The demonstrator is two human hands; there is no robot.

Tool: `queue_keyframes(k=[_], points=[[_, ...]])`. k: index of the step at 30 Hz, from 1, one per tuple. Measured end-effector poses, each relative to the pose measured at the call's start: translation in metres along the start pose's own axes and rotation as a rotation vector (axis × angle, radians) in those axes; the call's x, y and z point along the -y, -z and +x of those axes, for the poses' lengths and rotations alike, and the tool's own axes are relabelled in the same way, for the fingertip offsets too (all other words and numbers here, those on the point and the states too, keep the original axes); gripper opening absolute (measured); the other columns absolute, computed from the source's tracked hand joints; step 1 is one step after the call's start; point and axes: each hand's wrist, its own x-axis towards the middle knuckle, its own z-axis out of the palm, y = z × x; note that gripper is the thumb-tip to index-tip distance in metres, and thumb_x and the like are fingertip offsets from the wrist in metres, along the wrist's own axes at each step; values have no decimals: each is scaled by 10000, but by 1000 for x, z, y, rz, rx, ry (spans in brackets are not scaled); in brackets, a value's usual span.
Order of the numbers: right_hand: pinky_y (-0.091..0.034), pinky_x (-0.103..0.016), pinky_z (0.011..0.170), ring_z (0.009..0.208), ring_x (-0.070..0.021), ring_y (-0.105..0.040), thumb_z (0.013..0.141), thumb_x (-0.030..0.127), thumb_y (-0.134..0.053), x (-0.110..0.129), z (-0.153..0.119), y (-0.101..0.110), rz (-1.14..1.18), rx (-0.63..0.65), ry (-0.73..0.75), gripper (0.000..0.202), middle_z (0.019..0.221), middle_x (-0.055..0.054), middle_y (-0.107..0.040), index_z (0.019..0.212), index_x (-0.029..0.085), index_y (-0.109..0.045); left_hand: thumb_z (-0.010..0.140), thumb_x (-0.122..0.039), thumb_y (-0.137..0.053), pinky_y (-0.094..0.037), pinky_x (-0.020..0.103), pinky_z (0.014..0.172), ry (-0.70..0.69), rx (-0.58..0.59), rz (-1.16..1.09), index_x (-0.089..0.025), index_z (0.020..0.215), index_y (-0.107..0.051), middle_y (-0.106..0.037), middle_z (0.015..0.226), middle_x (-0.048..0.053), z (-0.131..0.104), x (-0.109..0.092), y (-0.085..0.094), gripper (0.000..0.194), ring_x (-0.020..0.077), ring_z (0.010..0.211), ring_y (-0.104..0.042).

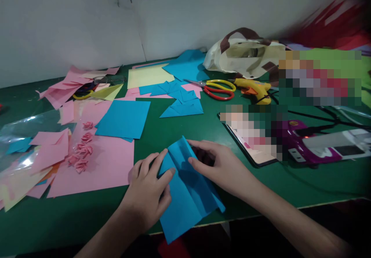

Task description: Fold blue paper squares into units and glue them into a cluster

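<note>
A creased sheet of blue paper (188, 188) lies at the front edge of the green table, its lower corner jutting past the edge. My left hand (150, 188) is on its left side, thumb on top and fingers along the upper left edge. With thumb and fingers, my right hand (213, 163) pinches the folded right edge, which stands up from the sheet. Lengthwise creases run down the paper. To the left, several small pink paper roses (84, 150) rest on a large pink sheet (116, 165). Blue square sheets (124, 119) overlap its upper corner.
Folded blue pieces (184, 105), scissors with red and yellow handles (220, 88) and a yellow glue gun (257, 90) lie farther back. A phone (255, 159) and a purple power strip (310, 146) with cables are at right. Paper scraps and clear plastic (26, 126) cover the left.
</note>
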Motion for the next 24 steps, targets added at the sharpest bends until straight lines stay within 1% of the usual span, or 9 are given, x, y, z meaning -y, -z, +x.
queue_keyframes(k=[4, 6, 8, 11, 14, 17, 19, 21, 24], points=[[-488, -293, 654, 751, -168, -585, 789, 209, -540, -5, 5, 2, -111, -91, 129, 359, 850, -44, -628, 1139, 204, -620, 840, -214, -403, -358, 479, 851, -20, -39, 110, -207, 1149, -590, -475, 1363, 107, 2, 0, 2, 361, 296, 1038, -458], [-484, -277, 641, 742, -158, -588, 813, 206, -542, -8, 7, 2, -134, -85, 166, 310, 837, -37, -624, 1108, 216, -635, 848, -238, -401, -349, 467, 847, -22, -53, 140, -207, 1180, -583, -485, 1358, 91, 1, 0, 1, 379, 288, 1000, -465], [-483, -260, 654, 752, -143, -592, 832, 192, -540, -12, 8, 2, -156, -66, 239, 255, 843, -34, -616, 1057, 224, -656, 853, -250, -403, -343, 460, 845, -17, -60, 155, -212, 1185, -586, -492, 1354, 86, 1, 0, 1, 381, 283, 980, -467], [-480, -257, 677, 777, -133, -585, 874, 141, -464, -19, 9, 1, -277, -50, 447, 265, 864, -48, -599, 1032, 220, -661, 856, -249, -407, -338, 445, 853, -13, -67, 163, -203, 1177, -597, -499, 1346, 90, 0, 0, 2, 375, 273, 975, -470], [-479, -306, 691, 818, -162, -578, 908, 136, -397, -24, 9, 1, -487, -45, 676, 290, 882, -74, -615, 1030, 187, -655, 858, -239, -409, -341, 425, 858, -23, -77, 174, -182, 1179, -597, -518, 1327, 93, 0, 0, 2, 376, 264, 979, -469], [-485, -344, 757, 920, -188, -584, 921, 153, -402, -26, 9, 4, -594, -9, 836, 262, 990, -98, -644, 1038, 143, -636, 857, -229, -404, -343, 418, 854, -50, -104, 176, -171, 1183, -594, -554, 1285, 93, 0, 1, 1, 381, 261, 969, -466], [-491, -347, 806, 988, -190, -579, 925, 150, -399, -26, 9, 6, -609, 29, 885, 260, 1076, -107, -640, 1069, 126, -614, 859, -225, -395, -340, 419, 853, -62, -120, 159, -164, 1181, -593, -570, 1263, 93, 0, 2, 0, 384, 263, 970, -461], [-495, -350, 841, 1038, -188, -573, 930, 142, -383, -27, 8, 8, -617, 49, 903, 275, 1134, -110, -629, 1103, 124, -597, 858, -226, -389, -339, 421, 858, -53, -117, 131, -156, 1185, -585, -568, 1262, 93, 0, 2, -1, 388, 265, 986, -453], [-495, -352, 882, 1105, -189, -556, 933, 121, -366, -26, 8, 8, -629, 98, 921, 298, 1176, -119, -618, 1137, 102, -581, 845, -225, -397, -338, 420, 873, -4, -79, 84, -115, 1276, -491, -557, 1267, 100, 0, 1, -1, 455, 263, 1003, -441]])
